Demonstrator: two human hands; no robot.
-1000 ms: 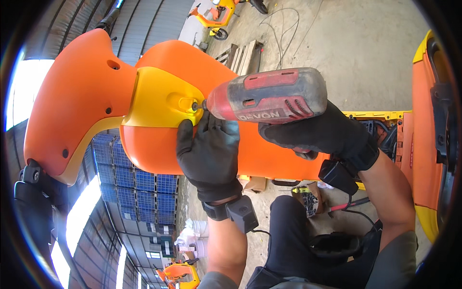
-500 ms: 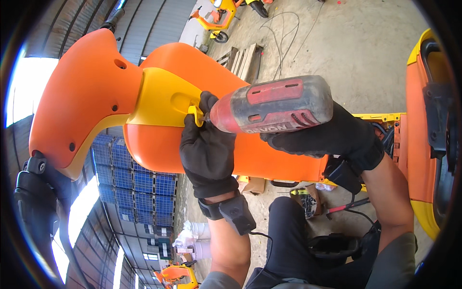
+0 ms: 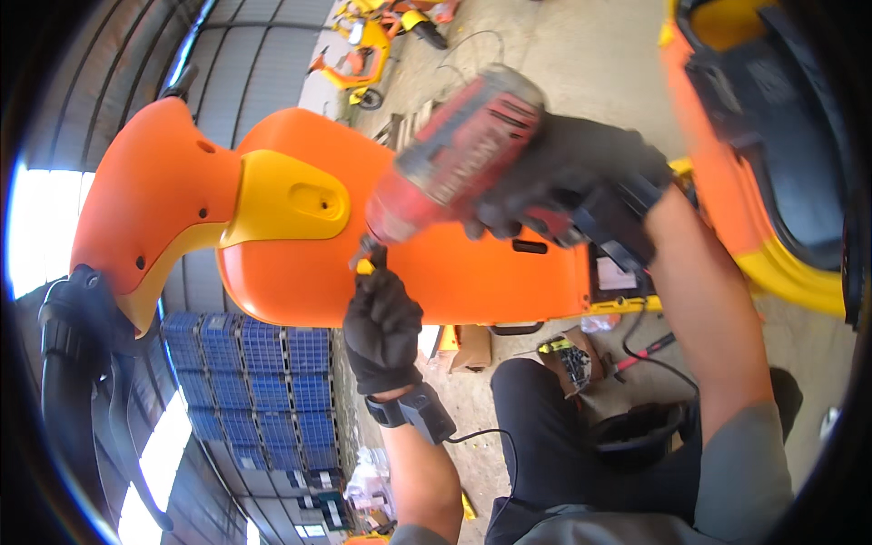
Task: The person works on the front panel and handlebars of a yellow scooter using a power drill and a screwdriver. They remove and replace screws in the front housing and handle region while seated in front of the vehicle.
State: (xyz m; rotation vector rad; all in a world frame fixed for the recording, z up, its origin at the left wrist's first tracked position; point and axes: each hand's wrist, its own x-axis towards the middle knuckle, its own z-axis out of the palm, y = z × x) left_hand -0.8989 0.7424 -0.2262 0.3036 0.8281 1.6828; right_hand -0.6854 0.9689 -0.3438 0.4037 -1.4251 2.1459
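Note:
A red and grey cordless impact driver (image 3: pixel 454 150), slightly smeared by motion, is gripped in my black-gloved right hand (image 3: pixel 577 168). Its nose slants down and left toward my gloved left hand (image 3: pixel 381 318). That hand's closed fingers pinch a small yellow hook (image 3: pixel 365 266), mostly hidden, right at the driver's bit. Behind both hands lies the scooter's large orange body panel (image 3: pixel 490 282). Joined to its left part is a yellow panel (image 3: pixel 272 195), whose oval recess with a small hole is uncovered.
The handlebar (image 3: pixel 68 336) and brake lever are at far left. An orange and yellow part with a black seat (image 3: pixel 781 136) stands close at right. Below the body sit a cardboard box of small parts (image 3: pixel 574 363) and a red-handled tool (image 3: pixel 645 352). Blue crates (image 3: pixel 263 381) are stacked lower left.
The driver and the yellow hook have come away from the yellow panel's recess. My left hand has moved down with the hook, and the driver has tilted nose-down. The view has shifted.

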